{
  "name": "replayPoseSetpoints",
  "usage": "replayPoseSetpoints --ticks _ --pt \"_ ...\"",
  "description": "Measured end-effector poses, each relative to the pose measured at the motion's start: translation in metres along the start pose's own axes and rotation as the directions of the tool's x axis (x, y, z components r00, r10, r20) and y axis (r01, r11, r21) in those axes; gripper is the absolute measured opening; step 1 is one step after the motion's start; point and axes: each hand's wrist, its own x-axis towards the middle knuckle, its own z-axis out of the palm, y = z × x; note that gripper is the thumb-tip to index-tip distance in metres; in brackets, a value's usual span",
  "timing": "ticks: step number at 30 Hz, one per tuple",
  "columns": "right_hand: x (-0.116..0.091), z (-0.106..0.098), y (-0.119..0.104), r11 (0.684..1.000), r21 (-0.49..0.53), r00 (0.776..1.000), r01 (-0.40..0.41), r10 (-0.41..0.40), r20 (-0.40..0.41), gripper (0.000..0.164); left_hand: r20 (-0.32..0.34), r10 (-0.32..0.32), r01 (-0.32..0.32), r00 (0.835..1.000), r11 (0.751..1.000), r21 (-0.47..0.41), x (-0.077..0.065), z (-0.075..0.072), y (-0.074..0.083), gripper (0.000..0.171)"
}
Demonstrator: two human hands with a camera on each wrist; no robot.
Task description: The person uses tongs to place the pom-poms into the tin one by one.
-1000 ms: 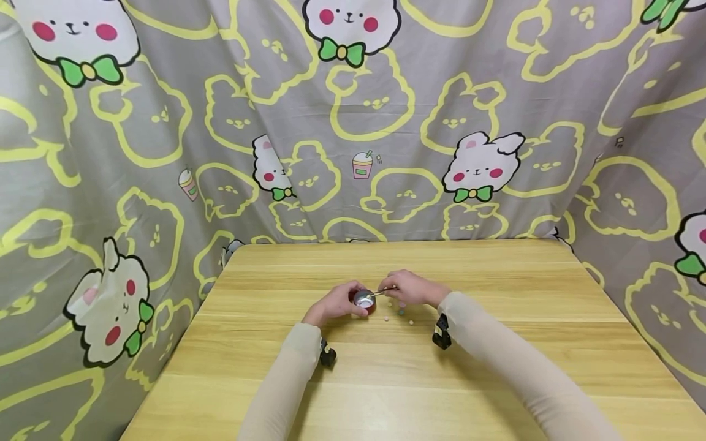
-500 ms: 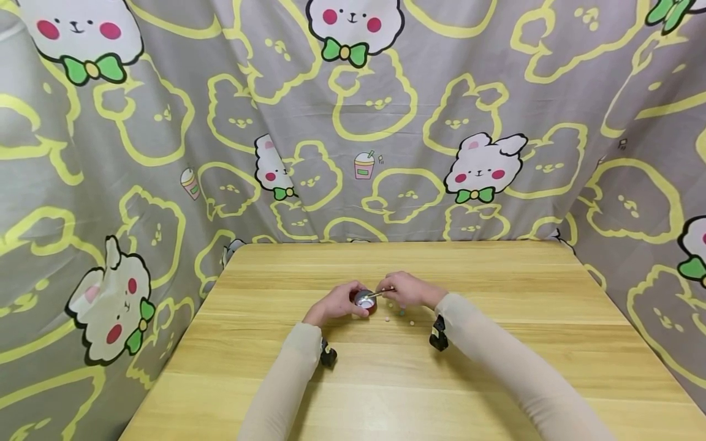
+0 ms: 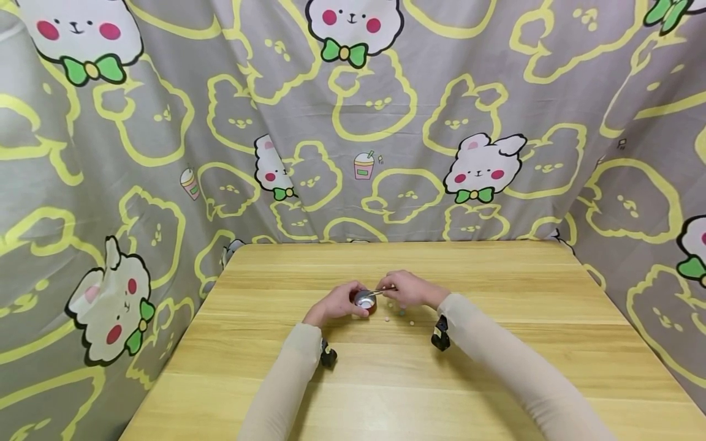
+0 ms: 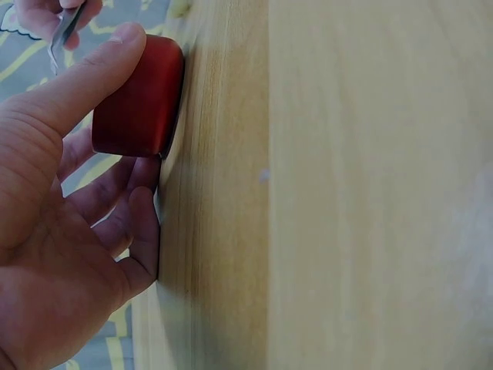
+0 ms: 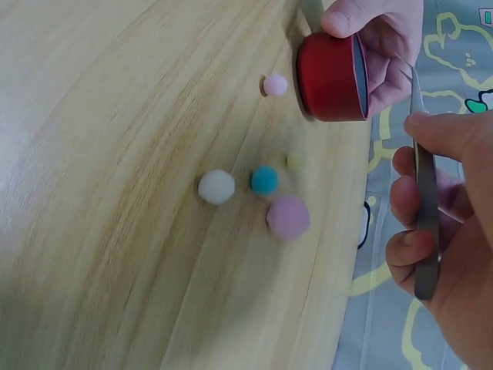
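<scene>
A small round red tin [image 5: 331, 77] with a silvery inside stands open-topped on the wooden table. My left hand [image 3: 341, 301] grips it by the side, the thumb [image 4: 92, 73] across the near wall and the fingers behind. In my right hand [image 3: 408, 286] is a pair of metal tweezers [image 5: 426, 208], pinched between thumb and fingers. Their thin tips reach over the tin's mouth, and I cannot tell whether anything is between them. Beside the tin lie soft pom-poms: white [image 5: 216, 186], blue [image 5: 264, 179], purple [image 5: 289, 217], pale yellow [image 5: 296, 159] and pink [image 5: 275, 85].
The wooden table [image 3: 375, 380] extends around both hands. A grey curtain [image 3: 309, 122] with cartoon animals hangs behind its far edge and along the sides. Black wrist-worn cameras [image 3: 440, 335] sit at both cuffs.
The tweezers have shifted and tilted slightly at the tin's mouth, with small movements of the right hand. The left hand and tin stay in place.
</scene>
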Motion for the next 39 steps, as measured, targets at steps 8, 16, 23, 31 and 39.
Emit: replayPoseSetpoints --ticks 8,16,23,31,39 --pt "-0.013 -0.005 0.005 1.0 0.005 0.999 0.03 -0.03 -0.016 0.016 -0.005 -0.007 0.007 1.0 1.0 -0.01 0.0 0.001 -0.001 0.047" --pt "-0.03 -0.007 0.014 0.997 -0.046 0.997 0.068 -0.07 -0.036 0.015 -0.013 0.0 0.0 1.0 1.0 -0.018 -0.002 0.0 0.002 0.047" --pt "-0.047 -0.009 0.017 0.997 -0.062 0.998 0.047 -0.05 -0.046 0.014 -0.007 -0.009 0.009 1.0 1.0 -0.016 -0.001 0.001 0.001 0.047" --pt "-0.067 -0.008 0.024 0.998 -0.062 0.998 0.023 -0.026 -0.054 0.013 -0.002 -0.014 0.014 1.0 1.0 -0.02 -0.001 0.002 -0.001 0.047" --pt "-0.084 -0.004 0.032 0.996 -0.087 0.999 0.013 -0.017 -0.05 0.013 -0.003 -0.002 0.002 1.0 1.0 -0.004 0.0 0.002 -0.002 0.049"
